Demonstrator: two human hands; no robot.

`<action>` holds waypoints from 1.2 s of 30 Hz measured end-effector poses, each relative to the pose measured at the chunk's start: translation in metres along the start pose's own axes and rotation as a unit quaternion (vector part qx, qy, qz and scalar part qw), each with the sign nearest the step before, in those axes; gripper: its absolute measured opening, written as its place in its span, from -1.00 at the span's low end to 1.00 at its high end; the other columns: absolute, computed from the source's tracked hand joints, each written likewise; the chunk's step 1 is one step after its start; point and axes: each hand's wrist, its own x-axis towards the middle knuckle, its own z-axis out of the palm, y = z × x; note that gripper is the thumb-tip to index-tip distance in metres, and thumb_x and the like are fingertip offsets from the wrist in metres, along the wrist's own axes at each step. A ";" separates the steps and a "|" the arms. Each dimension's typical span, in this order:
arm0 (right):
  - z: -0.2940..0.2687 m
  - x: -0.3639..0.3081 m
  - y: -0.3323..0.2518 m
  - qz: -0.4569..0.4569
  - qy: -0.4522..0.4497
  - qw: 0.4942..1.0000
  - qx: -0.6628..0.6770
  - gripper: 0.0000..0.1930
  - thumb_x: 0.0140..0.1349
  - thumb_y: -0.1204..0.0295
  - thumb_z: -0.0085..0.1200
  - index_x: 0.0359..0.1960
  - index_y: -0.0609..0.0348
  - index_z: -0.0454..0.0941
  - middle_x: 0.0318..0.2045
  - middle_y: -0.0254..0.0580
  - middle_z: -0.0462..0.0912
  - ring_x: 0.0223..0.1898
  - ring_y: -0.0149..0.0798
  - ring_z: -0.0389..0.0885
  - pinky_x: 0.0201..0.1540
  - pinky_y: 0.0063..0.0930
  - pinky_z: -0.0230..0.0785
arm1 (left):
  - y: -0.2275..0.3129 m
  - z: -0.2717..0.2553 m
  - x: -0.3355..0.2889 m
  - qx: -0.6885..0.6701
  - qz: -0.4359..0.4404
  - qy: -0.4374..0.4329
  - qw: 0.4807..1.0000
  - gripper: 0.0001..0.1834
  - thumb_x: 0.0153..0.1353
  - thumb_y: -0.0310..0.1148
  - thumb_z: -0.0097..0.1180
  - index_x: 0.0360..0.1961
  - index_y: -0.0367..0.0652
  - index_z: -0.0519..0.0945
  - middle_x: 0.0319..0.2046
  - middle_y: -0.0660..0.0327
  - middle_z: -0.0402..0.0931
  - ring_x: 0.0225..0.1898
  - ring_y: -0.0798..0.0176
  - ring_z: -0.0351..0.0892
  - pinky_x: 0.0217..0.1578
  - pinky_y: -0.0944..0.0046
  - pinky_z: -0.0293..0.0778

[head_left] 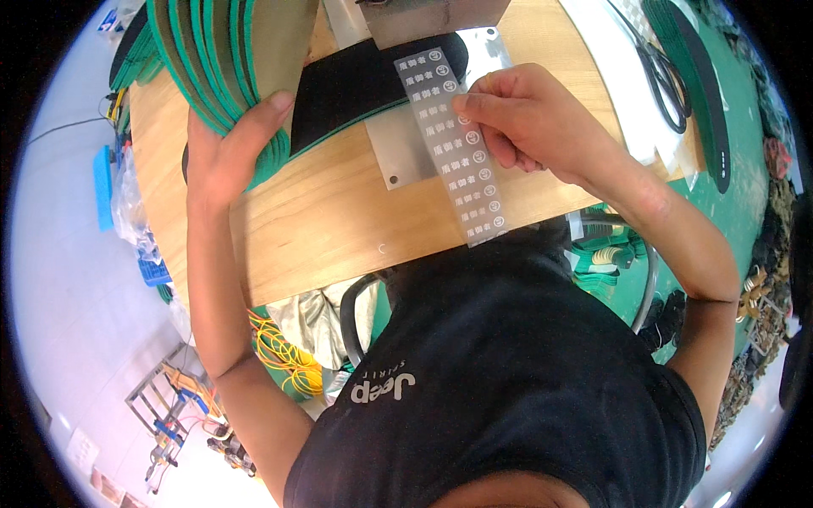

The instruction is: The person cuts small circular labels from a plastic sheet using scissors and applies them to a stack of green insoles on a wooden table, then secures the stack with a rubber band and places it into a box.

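Note:
My left hand (224,157) is closed round the lower end of a stack of insoles (207,63), with green edges and grey-brown faces, its thumb pressed on the nearest one. My right hand (542,118) pinches the edge of a clear label strip (457,173) printed with a row of white marks. The strip hangs across a flat metal plate (398,157) and past the table's near edge. Beneath the strip's upper end lies a black insole (347,89) with a green edge, partly on the plate. A metal block (436,19) stands over the insole's far side.
The wooden table (330,229) spreads before me. To its right are a white sheet (601,68), a looped black cable (673,102) and more dark insoles (707,102). Another insole pile (127,63) is at the far left. Yellow cord (292,360) lies below the table.

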 end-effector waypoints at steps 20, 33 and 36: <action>-0.004 0.005 0.002 0.015 -0.007 1.000 -0.022 -0.71 0.25 0.28 0.00 -0.56 0.19 0.49 -0.79 -0.30 0.39 -0.80 -0.49 0.23 -0.75 -0.58 0.02 | 0.004 0.009 0.009 -0.077 0.097 -0.073 0.990 -0.56 -0.01 -0.36 0.08 -0.07 -0.30 0.56 -0.23 0.13 0.59 -0.18 0.26 0.51 -0.11 0.27 0.40; -0.001 0.007 0.005 -0.005 0.001 0.999 -0.043 -0.69 0.35 0.30 -0.06 -0.49 0.24 0.54 -0.86 -0.37 0.34 -0.86 -0.58 0.16 -0.79 -0.70 -0.05 | 0.012 0.005 0.004 -0.009 0.074 -0.073 0.995 -0.53 -0.02 -0.35 0.07 -0.03 -0.30 0.55 -0.15 0.11 0.58 -0.10 0.22 0.51 -0.01 0.25 0.36; 0.000 0.006 0.004 -0.001 0.003 0.999 -0.046 -0.68 0.35 0.29 -0.06 -0.47 0.25 0.55 -0.86 -0.37 0.35 -0.86 -0.58 0.16 -0.79 -0.70 -0.05 | 0.010 0.007 0.006 -0.030 0.089 -0.078 0.993 -0.53 -0.02 -0.35 0.07 -0.04 -0.30 0.55 -0.15 0.12 0.58 -0.11 0.23 0.51 -0.03 0.26 0.37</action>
